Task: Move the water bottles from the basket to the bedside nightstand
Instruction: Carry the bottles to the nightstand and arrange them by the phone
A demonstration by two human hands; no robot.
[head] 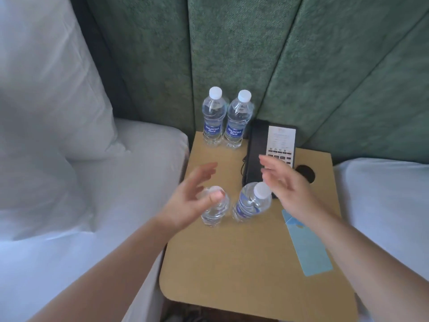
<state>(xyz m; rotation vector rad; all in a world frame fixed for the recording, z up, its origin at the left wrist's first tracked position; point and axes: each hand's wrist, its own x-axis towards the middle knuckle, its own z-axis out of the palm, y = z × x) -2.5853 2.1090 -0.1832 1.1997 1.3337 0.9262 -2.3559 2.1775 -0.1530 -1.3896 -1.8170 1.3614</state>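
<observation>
Two clear water bottles with blue labels and white caps stand side by side at the back of the tan nightstand [243, 263]: one on the left [212, 117], one on the right [238, 119]. Two more bottles stand nearer the middle: a left one [214, 211] and a right one [251, 203]. My left hand [188, 198] hovers open just left of and partly over the nearer left bottle, fingers spread. My right hand [285, 184] is open just right of the nearer right bottle. Neither hand grips a bottle. No basket is in view.
A black telephone [269, 154] lies at the back right of the nightstand, beside a round hole [307, 174]. A light blue card [306, 249] lies on the right side. White beds flank the nightstand, with a pillow [46, 94] on the left. Green padded headboard behind.
</observation>
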